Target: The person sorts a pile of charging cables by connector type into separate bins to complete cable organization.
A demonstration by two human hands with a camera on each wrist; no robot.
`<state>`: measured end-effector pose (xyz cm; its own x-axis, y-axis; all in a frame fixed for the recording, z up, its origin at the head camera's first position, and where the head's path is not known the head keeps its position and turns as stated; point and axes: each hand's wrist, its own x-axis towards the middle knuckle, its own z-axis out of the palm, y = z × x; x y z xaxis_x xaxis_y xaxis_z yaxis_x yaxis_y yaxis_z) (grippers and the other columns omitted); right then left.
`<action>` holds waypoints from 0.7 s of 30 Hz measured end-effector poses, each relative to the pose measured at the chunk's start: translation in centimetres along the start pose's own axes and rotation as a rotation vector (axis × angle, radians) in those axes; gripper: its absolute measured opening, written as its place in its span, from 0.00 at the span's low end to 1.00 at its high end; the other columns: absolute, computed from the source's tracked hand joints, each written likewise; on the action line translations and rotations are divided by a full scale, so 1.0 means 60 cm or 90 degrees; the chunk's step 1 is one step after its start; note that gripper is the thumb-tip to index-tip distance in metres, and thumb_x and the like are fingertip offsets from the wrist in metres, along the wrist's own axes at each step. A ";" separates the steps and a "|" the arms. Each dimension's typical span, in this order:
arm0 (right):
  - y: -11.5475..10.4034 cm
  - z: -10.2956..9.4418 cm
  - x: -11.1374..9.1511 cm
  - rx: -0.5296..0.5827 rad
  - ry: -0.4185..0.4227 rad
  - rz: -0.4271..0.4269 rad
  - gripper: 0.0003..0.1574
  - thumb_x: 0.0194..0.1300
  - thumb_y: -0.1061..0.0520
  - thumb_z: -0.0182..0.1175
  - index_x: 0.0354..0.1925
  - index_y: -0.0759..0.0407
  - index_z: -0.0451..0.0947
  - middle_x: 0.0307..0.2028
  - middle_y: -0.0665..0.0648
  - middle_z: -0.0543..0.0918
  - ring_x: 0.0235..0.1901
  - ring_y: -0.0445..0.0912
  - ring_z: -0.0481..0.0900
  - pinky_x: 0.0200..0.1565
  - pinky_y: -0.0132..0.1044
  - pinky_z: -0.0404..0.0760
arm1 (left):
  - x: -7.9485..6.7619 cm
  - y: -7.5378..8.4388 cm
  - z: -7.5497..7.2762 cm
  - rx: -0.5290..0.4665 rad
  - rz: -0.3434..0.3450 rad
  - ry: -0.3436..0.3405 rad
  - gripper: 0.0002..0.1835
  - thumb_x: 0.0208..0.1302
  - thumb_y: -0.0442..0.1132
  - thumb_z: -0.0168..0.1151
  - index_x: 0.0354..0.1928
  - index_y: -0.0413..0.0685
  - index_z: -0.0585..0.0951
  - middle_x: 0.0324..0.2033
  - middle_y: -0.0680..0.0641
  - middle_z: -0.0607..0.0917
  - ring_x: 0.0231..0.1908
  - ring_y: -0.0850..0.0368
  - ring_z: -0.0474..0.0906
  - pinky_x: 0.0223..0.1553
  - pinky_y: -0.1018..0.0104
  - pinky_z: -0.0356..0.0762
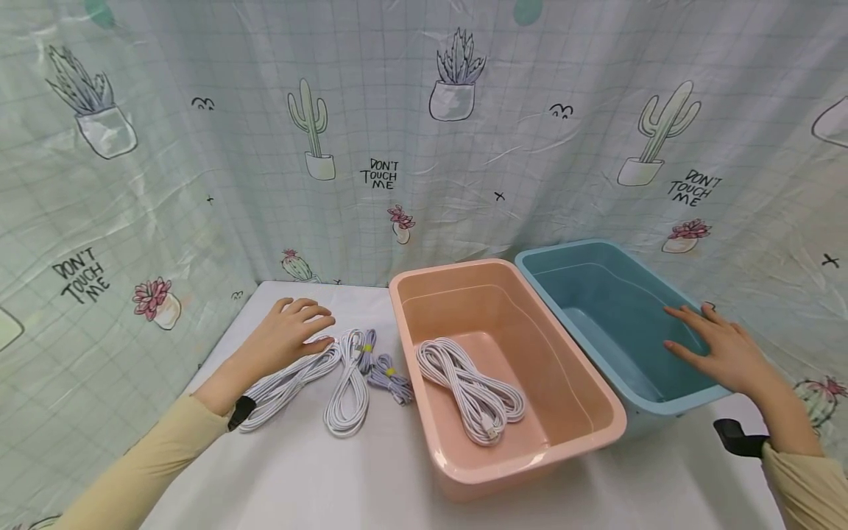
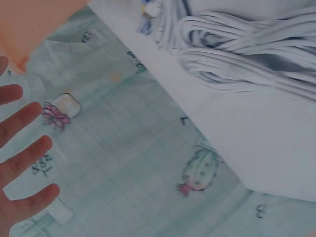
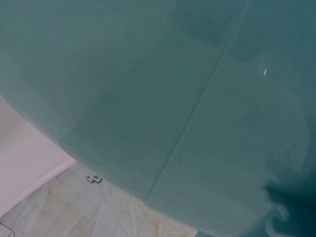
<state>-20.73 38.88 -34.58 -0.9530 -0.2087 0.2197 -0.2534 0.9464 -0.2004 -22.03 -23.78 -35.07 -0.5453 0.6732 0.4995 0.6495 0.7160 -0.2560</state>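
My left hand (image 1: 291, 335) hovers with loosely bent fingers above a long white cable bundle (image 1: 285, 386) on the left of the table. In the left wrist view its fingers (image 2: 24, 121) are spread and hold nothing. Beside that bundle lies another looped white cable (image 1: 347, 401). Two small greyish-purple cable bundles with yellow ties, one of them a short cable bundle (image 1: 389, 380), lie close to the pink bin (image 1: 506, 272). White coiled cables (image 1: 467, 386) rest on that bin's floor. Over the right side of the blue bin (image 1: 612, 335), my right hand (image 1: 722, 350) is spread and grasps nothing.
Both bins stand side by side on the white table (image 1: 318, 478), the blue one farther right. A curtain (image 1: 371, 110) printed with cacti hangs behind and around the table. In the right wrist view the blue bin wall (image 3: 148, 108) fills most of the picture.
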 end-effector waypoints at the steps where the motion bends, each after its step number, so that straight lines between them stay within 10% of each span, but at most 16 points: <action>1: 0.000 0.000 0.000 0.000 0.000 0.000 0.42 0.61 0.43 0.53 0.66 0.61 0.53 0.60 0.78 0.59 0.65 0.70 0.38 0.54 0.74 0.40 | -0.006 -0.002 0.003 0.001 -0.005 -0.001 0.14 0.47 0.45 0.66 0.38 0.51 0.78 0.37 0.48 0.82 0.43 0.47 0.75 0.41 0.47 0.70; 21: 0.003 0.000 -0.003 0.012 0.012 -0.016 0.41 0.61 0.44 0.54 0.66 0.60 0.54 0.59 0.78 0.61 0.66 0.70 0.38 0.53 0.74 0.40 | -0.112 -0.035 0.072 0.056 -0.101 -0.043 0.14 0.46 0.44 0.66 0.36 0.48 0.78 0.34 0.46 0.83 0.40 0.46 0.75 0.41 0.42 0.67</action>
<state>-20.64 39.10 -34.67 -0.9429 -0.2278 0.2430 -0.2809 0.9359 -0.2126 -22.03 -29.05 -41.47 -0.6735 0.5586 0.4841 0.5046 0.8260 -0.2511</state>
